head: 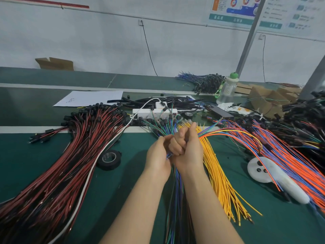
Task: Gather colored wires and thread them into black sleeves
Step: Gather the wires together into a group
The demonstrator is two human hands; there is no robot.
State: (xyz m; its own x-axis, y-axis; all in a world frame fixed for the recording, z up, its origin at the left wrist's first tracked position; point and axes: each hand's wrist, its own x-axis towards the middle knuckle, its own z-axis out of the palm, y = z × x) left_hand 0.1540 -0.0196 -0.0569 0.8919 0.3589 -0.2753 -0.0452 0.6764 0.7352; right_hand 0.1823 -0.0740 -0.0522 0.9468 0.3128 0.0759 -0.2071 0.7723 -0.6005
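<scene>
The green counter carries four spreads of wire around the person:

- red and black wires on the left
- orange and blue wires on the right
- yellow wires just right of centre
- green and blue wires under the forearms

The black sleeves lie in one tangled pile straight beyond the hands, past a white power strip. Most lie with their long axis left to right, and there are too many to count.

The left hand and right hand are pressed together, both clamped on one small bunch of coloured wires that arcs away to the right. The sleeves look slightly nearer the left hand.

Two tape rolls show, one near and one far.
</scene>
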